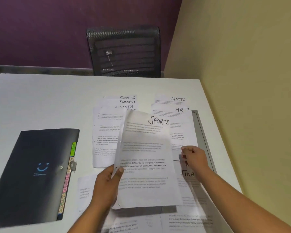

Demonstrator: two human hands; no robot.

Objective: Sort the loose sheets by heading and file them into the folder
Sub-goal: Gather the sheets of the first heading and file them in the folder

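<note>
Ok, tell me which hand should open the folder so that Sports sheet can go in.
Probably the right hand. The left hand holds the Sports sheet by its left edge, while the right rests free on the loose sheets. The folder lies closed far left, though, so it is a cross-body reach.

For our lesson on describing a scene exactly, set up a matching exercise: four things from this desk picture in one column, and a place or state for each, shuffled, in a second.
Things
1. SPORTS sheet
2. Dark folder
3. HR sheet
4. Mesh chair

Places or states
A. Behind the table's far edge
B. Held up by the left hand
C. Closed, flat on the table's left side
D. Flat on the table, beyond the right hand

Pairs: 1-B, 2-C, 3-D, 4-A
</note>
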